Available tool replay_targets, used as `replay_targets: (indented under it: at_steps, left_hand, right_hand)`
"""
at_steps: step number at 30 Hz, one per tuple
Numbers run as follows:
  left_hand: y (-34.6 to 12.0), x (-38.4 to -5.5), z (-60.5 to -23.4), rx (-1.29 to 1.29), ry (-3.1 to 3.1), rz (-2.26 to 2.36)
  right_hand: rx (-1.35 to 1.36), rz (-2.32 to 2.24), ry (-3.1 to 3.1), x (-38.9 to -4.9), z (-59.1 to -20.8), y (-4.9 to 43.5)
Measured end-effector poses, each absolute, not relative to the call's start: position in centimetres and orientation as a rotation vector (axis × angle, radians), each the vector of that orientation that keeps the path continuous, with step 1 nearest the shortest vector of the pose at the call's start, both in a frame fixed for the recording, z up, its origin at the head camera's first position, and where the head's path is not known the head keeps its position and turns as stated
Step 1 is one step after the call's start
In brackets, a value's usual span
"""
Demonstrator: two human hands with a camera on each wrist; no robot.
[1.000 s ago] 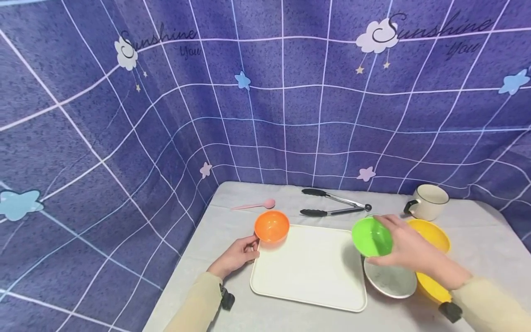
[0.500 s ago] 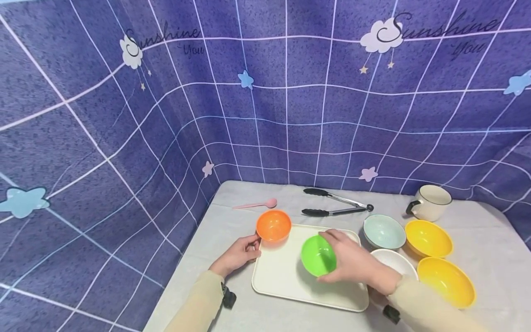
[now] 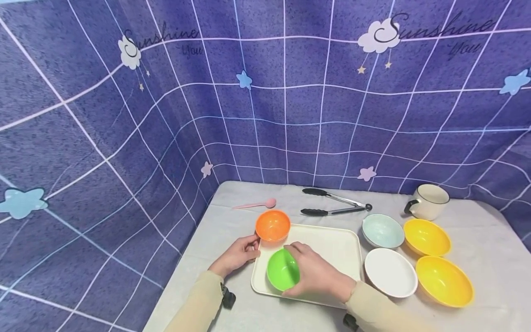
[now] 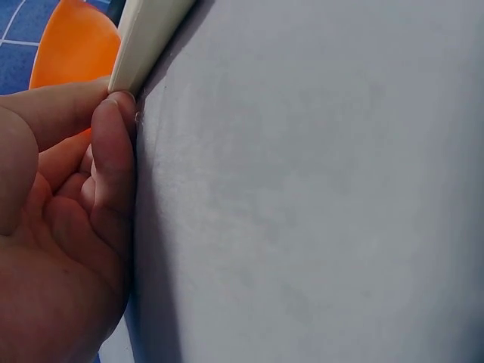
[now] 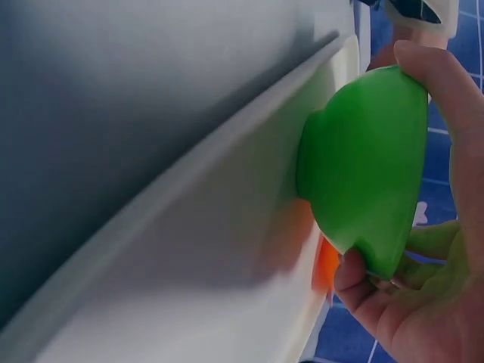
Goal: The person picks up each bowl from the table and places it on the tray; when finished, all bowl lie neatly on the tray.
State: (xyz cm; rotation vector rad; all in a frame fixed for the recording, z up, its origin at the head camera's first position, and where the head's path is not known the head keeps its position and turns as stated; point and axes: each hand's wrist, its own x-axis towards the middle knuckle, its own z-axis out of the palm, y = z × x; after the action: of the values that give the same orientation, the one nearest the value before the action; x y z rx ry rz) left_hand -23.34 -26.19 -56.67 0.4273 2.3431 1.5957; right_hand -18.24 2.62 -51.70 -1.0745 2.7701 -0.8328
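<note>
My right hand [image 3: 318, 272] grips a green bowl [image 3: 280, 273] by its rim, thumb on one side and fingers on the other. The bowl is upright over the near left part of a cream tray [image 3: 332, 246]; in the right wrist view its foot is at or just above the tray surface. An orange bowl [image 3: 272, 226] sits on the tray's far left corner. At the tray's left edge, my left hand [image 3: 234, 255] pinches the rim, as the left wrist view shows with thumb and finger [image 4: 113, 144] at the edge.
Right of the tray stand a pale blue bowl [image 3: 383, 231], a white bowl [image 3: 391, 273] and two yellow bowls [image 3: 427, 237]. Behind lie a pink spoon [image 3: 269, 203] and black-tipped tongs [image 3: 344, 210]. A cream mug [image 3: 431, 203] is at the far right, before a blue curtain [image 3: 307, 106].
The right hand has carried the green bowl leftward from beside the right-hand bowls, across the tray to its near left part. My left hand has stayed at the tray's edge.
</note>
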Motion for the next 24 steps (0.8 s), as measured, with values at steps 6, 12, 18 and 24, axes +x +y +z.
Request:
replay_targets:
  at_steps: [6,12,18,24]
  left_hand:
    - [-26.3,-23.3,-56.4,0.425,2.359,1.567]
    - [-26.2,-23.3,-56.2,0.387,2.393,1.551]
    - [-26.1,-23.5,-56.4,0.396,2.374,1.578]
    - [-26.3,-23.7,-56.7,0.429,2.373,1.567]
  right_hand:
    - [-1.087,-0.856,2.727,-18.3,-51.9,0.2]
    - [-1.145,-0.862,2.709,-18.5,-51.9,-1.6]
    - [-1.176,-0.869,2.713,-18.6,-52.0,-2.5]
    - [-1.204,-0.893,2.707,-18.5,-52.1,-3.1]
